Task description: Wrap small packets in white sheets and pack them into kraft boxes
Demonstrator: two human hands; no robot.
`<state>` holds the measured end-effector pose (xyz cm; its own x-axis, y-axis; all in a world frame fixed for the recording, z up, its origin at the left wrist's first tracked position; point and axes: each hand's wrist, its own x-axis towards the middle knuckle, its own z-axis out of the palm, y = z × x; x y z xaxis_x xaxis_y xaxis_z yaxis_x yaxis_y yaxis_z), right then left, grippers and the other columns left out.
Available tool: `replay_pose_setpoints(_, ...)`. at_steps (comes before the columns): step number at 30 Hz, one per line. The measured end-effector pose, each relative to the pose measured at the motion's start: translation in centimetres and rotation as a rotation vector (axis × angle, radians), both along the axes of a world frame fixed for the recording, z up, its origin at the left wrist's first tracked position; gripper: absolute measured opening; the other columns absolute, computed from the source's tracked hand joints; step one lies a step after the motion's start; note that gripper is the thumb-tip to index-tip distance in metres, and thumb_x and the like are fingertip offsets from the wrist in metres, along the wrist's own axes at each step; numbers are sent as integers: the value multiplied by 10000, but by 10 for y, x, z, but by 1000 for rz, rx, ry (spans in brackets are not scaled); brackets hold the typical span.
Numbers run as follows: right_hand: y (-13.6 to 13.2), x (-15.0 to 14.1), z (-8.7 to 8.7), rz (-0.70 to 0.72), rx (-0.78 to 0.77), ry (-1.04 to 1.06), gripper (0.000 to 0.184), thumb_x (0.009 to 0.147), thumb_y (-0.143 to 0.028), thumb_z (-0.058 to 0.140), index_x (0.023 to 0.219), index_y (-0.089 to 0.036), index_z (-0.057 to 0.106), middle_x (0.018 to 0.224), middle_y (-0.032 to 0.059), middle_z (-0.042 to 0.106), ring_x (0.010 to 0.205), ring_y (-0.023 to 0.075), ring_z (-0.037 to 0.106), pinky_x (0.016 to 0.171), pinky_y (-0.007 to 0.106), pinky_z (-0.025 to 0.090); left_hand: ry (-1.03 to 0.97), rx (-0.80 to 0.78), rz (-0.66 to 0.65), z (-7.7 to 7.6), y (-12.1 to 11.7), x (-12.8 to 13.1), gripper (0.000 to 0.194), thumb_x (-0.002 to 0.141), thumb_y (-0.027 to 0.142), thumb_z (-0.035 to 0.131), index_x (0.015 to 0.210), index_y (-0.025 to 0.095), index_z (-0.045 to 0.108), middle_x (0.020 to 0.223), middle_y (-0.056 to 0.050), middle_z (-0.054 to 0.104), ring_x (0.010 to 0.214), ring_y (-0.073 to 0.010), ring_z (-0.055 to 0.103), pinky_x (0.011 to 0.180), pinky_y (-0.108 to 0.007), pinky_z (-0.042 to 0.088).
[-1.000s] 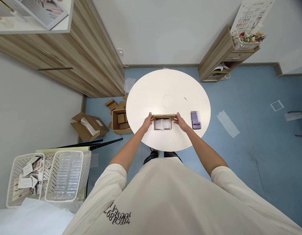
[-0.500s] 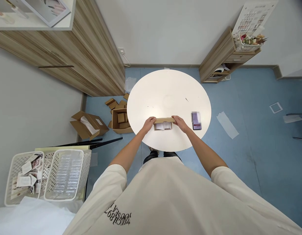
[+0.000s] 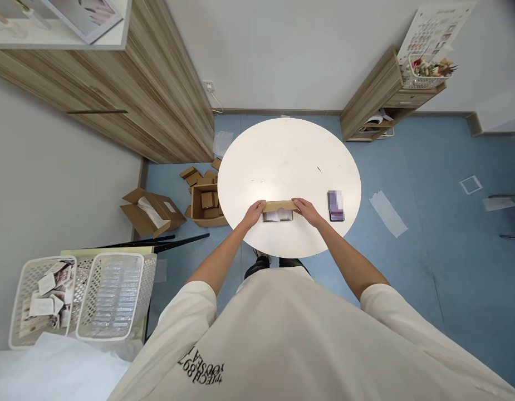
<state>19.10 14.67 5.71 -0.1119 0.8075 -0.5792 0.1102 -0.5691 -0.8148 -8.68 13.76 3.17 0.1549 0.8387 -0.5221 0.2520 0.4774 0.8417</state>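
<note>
So there's a small cardboard box (image 3: 264, 217) sitting on the near half of the round white table (image 3: 286, 150), right in front of the person. Inside it is something white and crumpled, looks like tissue paper (image 3: 278, 215) to me, and I can't tell if anything's under it.

The lid (image 3: 279, 206) is partway over: it hangs above the far part of the box, and the white stuff shows along the near side. The left hand (image 3: 255, 211) has hold of the lid's left end and the right hand (image 3: 306, 210) has the right end, fingers curled on both.

Progress-wise, I'd say the filling's done, since the paper's already in there. What's left is the lid, which isn't down yet.

Also on the table, off to the right and well apart from the box, is a purple thing (image 3: 336, 206), partly pixelated, maybe a phone.

On the floor to the left there's a bigger open box (image 3: 209, 222) with small brown boxes (image 3: 207, 200) in it, then another open carton (image 3: 134, 223) next to that. Closer in on the left, a white basket (image 3: 118, 255) holds rows of clear plastic packs (image 3: 115, 295).
</note>
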Motion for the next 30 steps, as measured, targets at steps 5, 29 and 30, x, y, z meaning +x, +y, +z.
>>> replay_pose_setpoints(5,0,-4,1,37,19,-99,375,935,-477,607,1209,-244,712,1356,68,642,1248,239,591,1085,407,529,13,29,-27,-6,0,-1,500,1009,604,465,1324,269,661,1457,-64,629,1353,-300,553,1129,-419,439)
replay_pose_setpoints(29,-35,-7,-35,463,141,-634,674,963,-356,536,1614,-295,370,1450,138,545,1110,295,638,954,436,531,425,168,-222,-37,-40,22,685,891,340,661,1539,312,440,1603,-121,343,1353,-395,517,1067,-530,502)
replay_pose_setpoints(30,-36,-6,-36,475,130,-629,692,966,-370,535,1628,-305,344,1447,135,546,1110,296,636,955,436,528,431,171,-224,-37,-41,23,689,899,342,648,1550,310,426,1610,-123,335,1360,-400,510,1073,-533,495)
